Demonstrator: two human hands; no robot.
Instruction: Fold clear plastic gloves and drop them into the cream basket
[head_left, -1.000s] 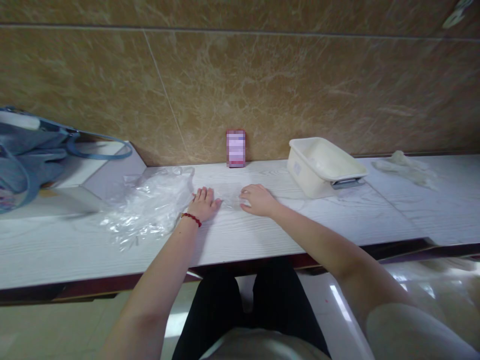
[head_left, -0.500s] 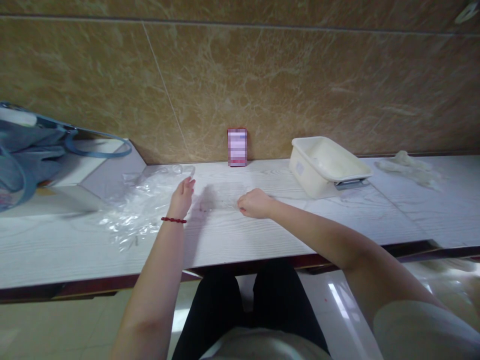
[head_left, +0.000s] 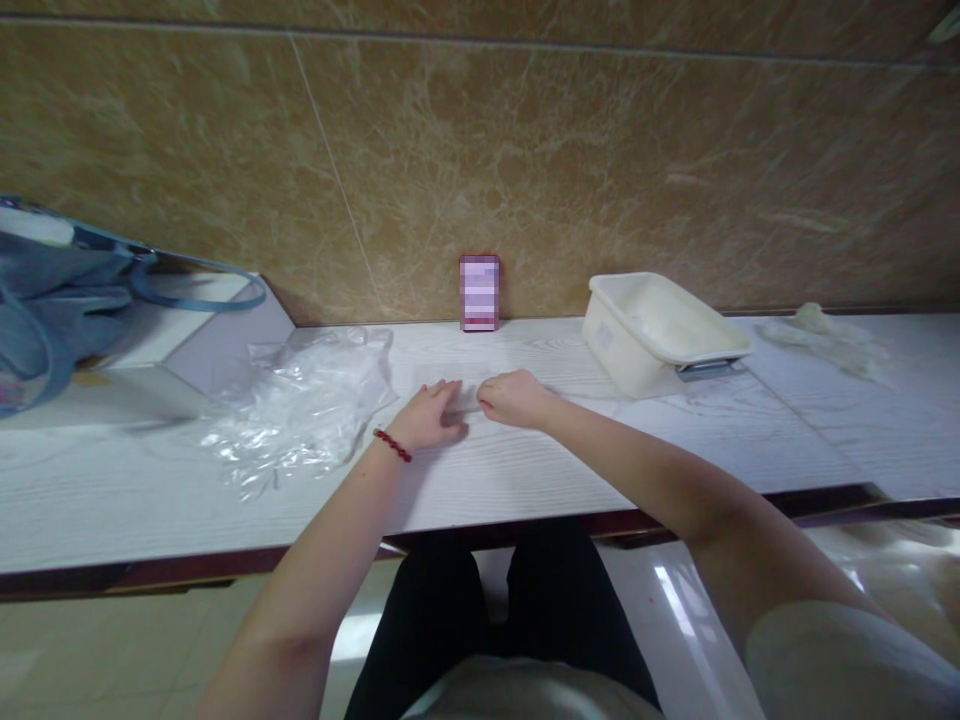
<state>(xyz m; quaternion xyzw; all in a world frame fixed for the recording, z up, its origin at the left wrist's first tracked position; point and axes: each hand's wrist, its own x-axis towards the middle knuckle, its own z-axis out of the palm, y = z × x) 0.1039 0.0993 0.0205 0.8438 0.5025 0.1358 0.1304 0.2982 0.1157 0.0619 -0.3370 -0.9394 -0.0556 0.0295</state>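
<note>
Both my hands rest on the white wood-grain table [head_left: 525,480], close together near its middle. My left hand [head_left: 430,416], with a red bead bracelet at the wrist, lies with its fingers stretched flat toward the right hand. My right hand [head_left: 514,398] is curled, fingertips pinched at the table top. Between the two hands lies a thin clear plastic piece [head_left: 466,396], faint against the table; both hands touch it. A heap of crumpled clear plastic bags [head_left: 300,400] sits just left of my left hand.
A small pink box [head_left: 479,292] stands against the brown marble wall. A cream plastic tub [head_left: 660,335] sits to the right, with crumpled pale plastic [head_left: 825,335] beyond it. A blue bag [head_left: 60,295] lies far left on a raised ledge. My dark-trousered legs are under the table edge.
My left hand lifted toward the plastic heap half a second ago, then came back down flat beside the right hand. The right hand stayed nearly still.
</note>
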